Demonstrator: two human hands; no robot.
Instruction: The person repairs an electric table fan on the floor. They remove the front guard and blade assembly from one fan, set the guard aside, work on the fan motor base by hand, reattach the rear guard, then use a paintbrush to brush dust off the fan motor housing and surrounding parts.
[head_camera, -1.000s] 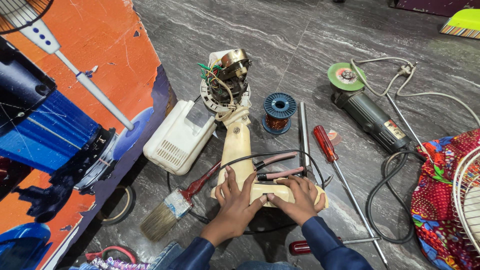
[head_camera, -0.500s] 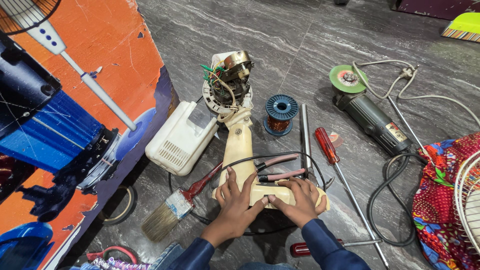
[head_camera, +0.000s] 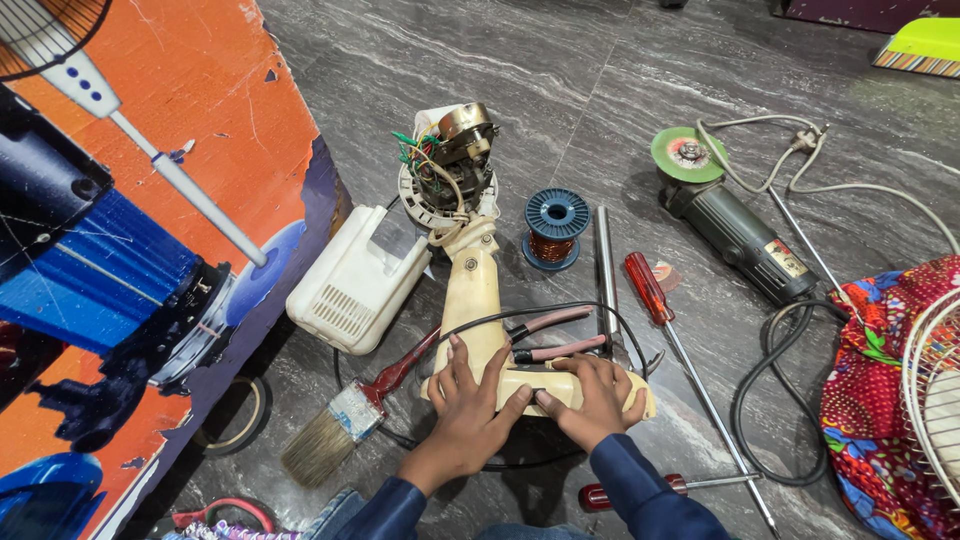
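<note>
A cream fan stand (head_camera: 474, 300) lies on the grey stone floor, its bare motor (head_camera: 446, 165) with green wires at the far end. My left hand (head_camera: 470, 395) presses flat on the stand's near base, fingers spread. Beside it my right hand (head_camera: 595, 395) rests on the same base with fingers curled over its edge. Pink-handled pliers (head_camera: 550, 335) lie across the stand just beyond my fingers, under a black cable loop (head_camera: 560, 308). Both sleeves are dark blue.
A cream motor cover (head_camera: 350, 280), paintbrush (head_camera: 345, 415), copper wire spool (head_camera: 555, 228), metal rod (head_camera: 604, 270), red screwdrivers (head_camera: 655, 295) (head_camera: 625, 492), angle grinder (head_camera: 735, 225) with cord. An orange-blue fan box (head_camera: 120, 230) stands left; patterned cloth (head_camera: 890, 390) and a fan grille (head_camera: 935, 380) right.
None apart from a slight shift of the camera; both hands stay pressed on the stand's base.
</note>
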